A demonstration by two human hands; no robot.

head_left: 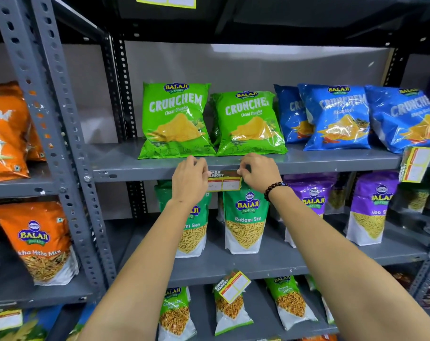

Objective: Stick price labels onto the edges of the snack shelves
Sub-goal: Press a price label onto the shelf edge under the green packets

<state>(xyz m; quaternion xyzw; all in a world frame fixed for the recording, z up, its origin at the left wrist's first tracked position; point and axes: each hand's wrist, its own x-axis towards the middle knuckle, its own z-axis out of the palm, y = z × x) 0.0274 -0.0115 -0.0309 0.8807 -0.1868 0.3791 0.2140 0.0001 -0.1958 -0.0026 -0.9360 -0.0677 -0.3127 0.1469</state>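
A yellow-bordered price label (pixel 224 181) with a dark "SUPER MARKET" header lies against the front edge of the grey middle shelf (pixel 125 171), below two green Crunchem bags (pixel 176 119). My left hand (pixel 190 180) pinches the label's left end. My right hand (pixel 257 172), with a dark bead bracelet on its wrist, pinches the label's top right corner. The label's lower half hangs below the shelf edge, in front of green Ratlami Sev pouches (pixel 244 220).
Other labels hang at the right end of this shelf (pixel 415 163), on the shelf below (pixel 232 286) and on the top shelf (pixel 166 1). Blue Crunchem bags (pixel 339 116) stand to the right, purple pouches (pixel 371 207) below them. Orange bags (pixel 37 239) fill the left rack behind a perforated grey upright (pixel 49 114).
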